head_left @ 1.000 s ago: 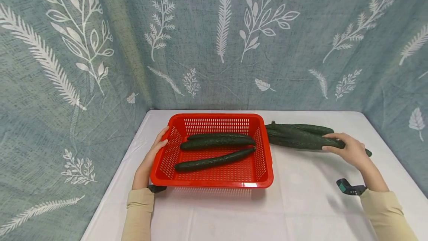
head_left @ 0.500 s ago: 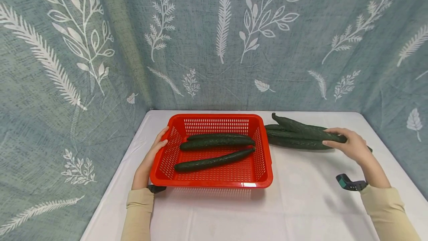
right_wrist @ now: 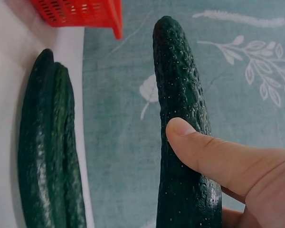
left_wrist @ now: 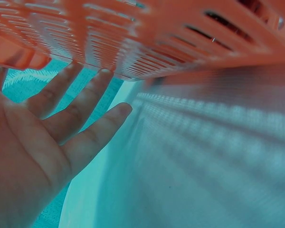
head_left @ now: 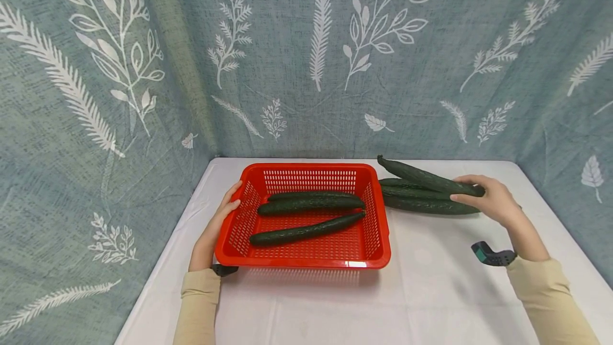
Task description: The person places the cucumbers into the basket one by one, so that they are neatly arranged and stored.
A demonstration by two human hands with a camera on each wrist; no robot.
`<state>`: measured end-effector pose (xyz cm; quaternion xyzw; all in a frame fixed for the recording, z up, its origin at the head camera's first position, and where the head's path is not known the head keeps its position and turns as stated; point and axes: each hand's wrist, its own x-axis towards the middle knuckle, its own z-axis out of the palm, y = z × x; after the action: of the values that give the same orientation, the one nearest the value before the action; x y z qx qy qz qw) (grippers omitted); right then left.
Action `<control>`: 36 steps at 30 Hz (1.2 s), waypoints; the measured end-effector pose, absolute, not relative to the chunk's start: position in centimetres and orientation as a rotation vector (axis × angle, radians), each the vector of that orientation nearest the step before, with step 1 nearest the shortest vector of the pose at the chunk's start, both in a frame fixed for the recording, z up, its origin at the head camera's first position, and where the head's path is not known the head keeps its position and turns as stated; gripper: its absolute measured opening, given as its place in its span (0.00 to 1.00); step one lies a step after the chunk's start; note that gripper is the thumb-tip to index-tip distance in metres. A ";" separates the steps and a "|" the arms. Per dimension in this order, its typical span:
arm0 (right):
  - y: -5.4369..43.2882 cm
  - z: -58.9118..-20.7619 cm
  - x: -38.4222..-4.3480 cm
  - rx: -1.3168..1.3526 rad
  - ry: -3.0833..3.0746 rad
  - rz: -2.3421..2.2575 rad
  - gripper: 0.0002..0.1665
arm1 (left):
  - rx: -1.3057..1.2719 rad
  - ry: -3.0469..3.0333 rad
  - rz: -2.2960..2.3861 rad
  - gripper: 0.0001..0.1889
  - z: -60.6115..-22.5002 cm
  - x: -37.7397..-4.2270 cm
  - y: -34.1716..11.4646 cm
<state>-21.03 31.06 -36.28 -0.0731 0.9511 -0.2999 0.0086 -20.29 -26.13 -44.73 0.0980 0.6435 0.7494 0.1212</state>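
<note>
A red plastic basket (head_left: 306, 263) holds three cucumbers: a pair (head_left: 311, 205) side by side at the back, and one cucumber (head_left: 306, 229) slanting across the front. At its left side my left hand (head_left: 215, 228) rests against the wall; in the left wrist view, nearly straight fingers (left_wrist: 85, 107) reach its slotted outside. My right hand (head_left: 493, 201) grips another cucumber (head_left: 421, 174) near its right end. That cucumber is raised, its far end tilted up to the left. The right wrist view has the thumb (right_wrist: 194, 145) pressed along its side; the other fingers are mostly hidden.
Below the held cucumber, more cucumbers (head_left: 426, 206) lie together on the white tablecloth (head_left: 335, 307), just right of the basket. A blue-grey leaf-patterned curtain (head_left: 287, 68) hangs behind the table and at both sides.
My right hand has lifted a cucumber off the pile, raised its far end and moved slightly left with it. The left hand and the basket have stayed in place.
</note>
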 end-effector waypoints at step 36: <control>24.6 -34.7 -22.1 -0.503 2.946 -0.929 0.28 | 0.252 1.897 2.192 0.27 -44.8 -19.6 -25.9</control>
<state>-22.10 24.61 -34.65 -0.1606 0.9413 -0.2968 0.0059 -19.57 -25.85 -44.75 0.0859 0.6477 0.7482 0.1157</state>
